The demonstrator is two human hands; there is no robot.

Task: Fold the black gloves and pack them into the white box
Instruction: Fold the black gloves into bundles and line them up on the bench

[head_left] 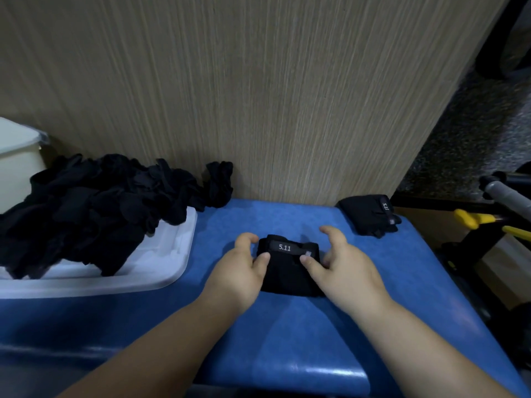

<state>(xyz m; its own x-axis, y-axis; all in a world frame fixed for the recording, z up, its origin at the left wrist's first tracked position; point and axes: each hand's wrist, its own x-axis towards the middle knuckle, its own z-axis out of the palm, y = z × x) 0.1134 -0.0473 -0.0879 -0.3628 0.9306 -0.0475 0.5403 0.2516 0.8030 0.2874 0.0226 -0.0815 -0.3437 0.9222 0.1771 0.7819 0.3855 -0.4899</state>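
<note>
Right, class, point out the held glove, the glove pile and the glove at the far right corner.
Held glove (287, 274): head view, its middle.
Glove pile (86, 208): head view, its centre.
Corner glove (365, 216): head view, its top.

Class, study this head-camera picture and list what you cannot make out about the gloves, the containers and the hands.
All in the head view:
1. Pile of black gloves: number untellable; the dark gloves overlap.
2. White container: cut off by the left edge; inside hidden.
3. White tray: depth and contents hidden by the pile.
4. Folded glove: sides covered by left hand and right hand; single or pair unclear.
</note>
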